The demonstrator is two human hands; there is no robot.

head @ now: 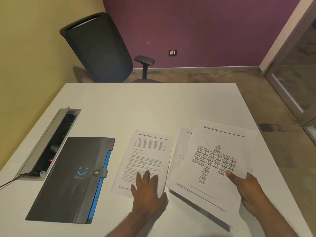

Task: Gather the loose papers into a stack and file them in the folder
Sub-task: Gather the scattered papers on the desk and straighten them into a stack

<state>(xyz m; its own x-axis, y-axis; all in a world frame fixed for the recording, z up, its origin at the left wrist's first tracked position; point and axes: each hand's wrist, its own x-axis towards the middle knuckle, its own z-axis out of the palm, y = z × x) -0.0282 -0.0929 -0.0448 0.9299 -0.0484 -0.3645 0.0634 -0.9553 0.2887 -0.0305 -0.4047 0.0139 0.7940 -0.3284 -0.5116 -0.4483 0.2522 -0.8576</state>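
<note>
While right grip [242, 187] pinches chart sheets [215, 161], left grip [147, 189] presses text page [147, 156].

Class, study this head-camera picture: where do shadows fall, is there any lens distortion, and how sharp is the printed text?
Head view: the lifted papers held by the right hand cast a dark shadow band on the table below their near edge; wide-angle distortion bends the table edges and walls outward; the text on the page under the left hand is too soft to read; lighting is dim and warm.
</note>
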